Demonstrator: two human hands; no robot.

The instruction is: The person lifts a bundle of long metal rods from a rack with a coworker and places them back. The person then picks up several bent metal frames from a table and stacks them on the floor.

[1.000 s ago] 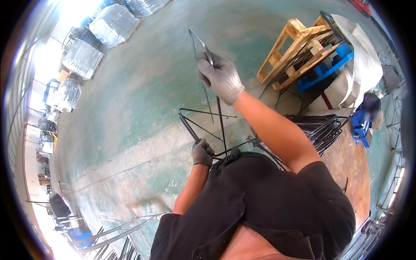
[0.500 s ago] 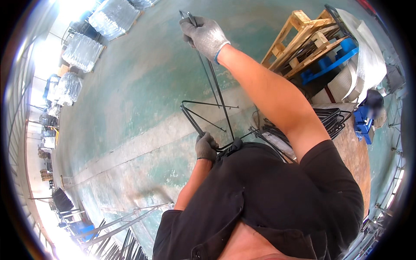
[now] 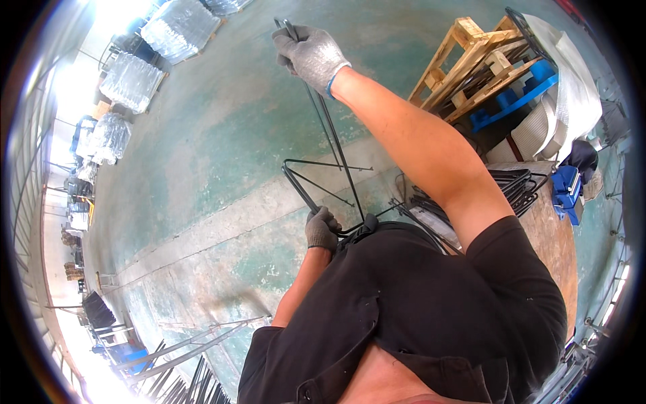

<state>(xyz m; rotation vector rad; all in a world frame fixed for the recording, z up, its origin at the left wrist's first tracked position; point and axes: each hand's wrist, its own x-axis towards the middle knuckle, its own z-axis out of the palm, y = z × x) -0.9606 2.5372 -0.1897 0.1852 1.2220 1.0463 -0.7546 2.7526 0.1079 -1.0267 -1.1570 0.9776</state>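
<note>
A bent black metal rod frame (image 3: 344, 166) stretches between my two gloved hands. High up and away from my body, my right hand (image 3: 312, 57) is closed around the frame's upper end, in a grey glove with a blue cuff edge. Low by my waist, my left hand (image 3: 322, 230), in a darker grey glove, grips the lower bent rods. Those rods rise from the left fist to a corner, then run off to the right with thin free ends. The frame's lowest part is close against my dark shirt and partly hidden by it.
On my right, a worktable (image 3: 548, 246) carries a pile of similar black rod frames (image 3: 515, 192). Behind it are a wooden pallet rack (image 3: 464, 64), a blue plastic piece (image 3: 518, 101) and white sheeting (image 3: 572, 74). Wrapped stacks (image 3: 134, 82) line the far left; long dark rods (image 3: 195, 384) lie lower left.
My right hand has shifted slightly left, and the frame's two long rods appear closer together. My left hand keeps its grip, nearly still.
</note>
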